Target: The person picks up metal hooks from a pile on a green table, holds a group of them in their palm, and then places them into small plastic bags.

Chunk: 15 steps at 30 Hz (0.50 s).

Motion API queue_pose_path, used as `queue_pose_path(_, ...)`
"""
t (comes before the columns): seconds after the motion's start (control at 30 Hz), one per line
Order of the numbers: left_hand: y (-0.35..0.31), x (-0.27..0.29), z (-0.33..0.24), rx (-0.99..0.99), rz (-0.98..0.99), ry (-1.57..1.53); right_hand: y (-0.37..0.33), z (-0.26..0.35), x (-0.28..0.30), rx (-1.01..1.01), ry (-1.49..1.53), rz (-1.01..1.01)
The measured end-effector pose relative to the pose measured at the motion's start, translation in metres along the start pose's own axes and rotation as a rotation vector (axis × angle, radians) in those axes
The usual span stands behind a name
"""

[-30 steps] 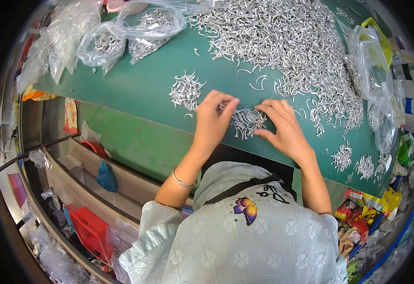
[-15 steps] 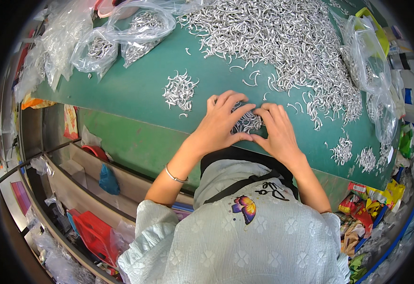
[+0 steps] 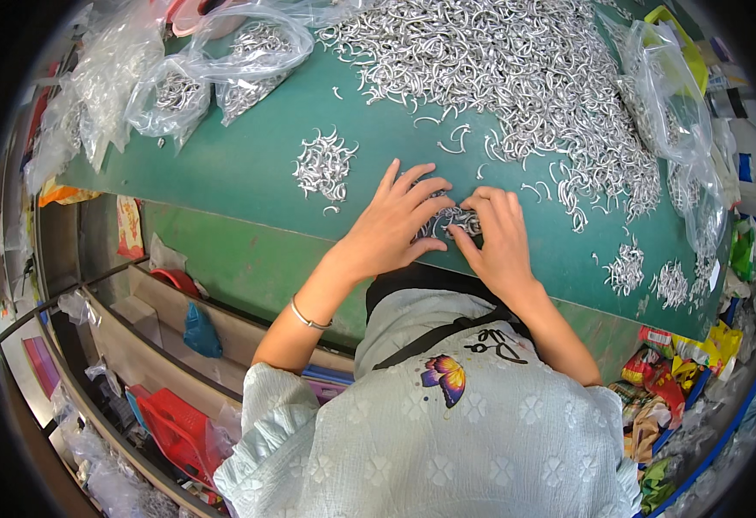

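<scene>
Both hands are over a small pile of curved silver metal pieces (image 3: 436,226) near the front edge of the green tabletop (image 3: 240,173). My left hand (image 3: 392,217) lies at the pile's left side, fingers spread and thumb apart, covering part of it. My right hand (image 3: 500,235) curls its fingers and thumb round pieces at the right end of the pile. How many it grips is hidden. Left of my left hand lies a separate small heap of the same pieces (image 3: 324,166). Beyond my hands spreads a very large heap (image 3: 499,69), with loose pieces scattered along its near side.
Clear plastic bags (image 3: 257,73) with metal pieces stand at the far left; another bag (image 3: 684,129) lies at the right. Small heaps (image 3: 625,269) sit near the right front edge. Below the table's left are a wooden trough (image 3: 162,332) and a red basket (image 3: 175,432).
My left hand has shifted slightly left and its fingers have spread. The thumbs, which were touching in front of the pile, have come apart, and my right thumb has moved onto the pieces.
</scene>
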<state>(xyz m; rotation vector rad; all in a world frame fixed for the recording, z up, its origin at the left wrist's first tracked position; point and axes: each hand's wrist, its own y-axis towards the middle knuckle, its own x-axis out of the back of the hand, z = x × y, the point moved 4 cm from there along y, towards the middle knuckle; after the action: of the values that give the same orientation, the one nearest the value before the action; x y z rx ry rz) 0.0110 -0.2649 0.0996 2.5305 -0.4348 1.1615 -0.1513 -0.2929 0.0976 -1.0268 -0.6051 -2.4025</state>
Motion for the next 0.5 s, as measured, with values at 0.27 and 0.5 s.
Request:
queue_pose_path(0.27, -0.002, -0.002, 0.0, 0.021, -0.019, -0.019, 0.001, 0.007, -0.001, -0.069, -0.017, -0.044)
queue_pose_path(0.5, -0.003, -0.004, 0.003, 0.022, -0.033, -0.015, -0.007, 0.001, 0.006, -0.119, 0.001, 0.023)
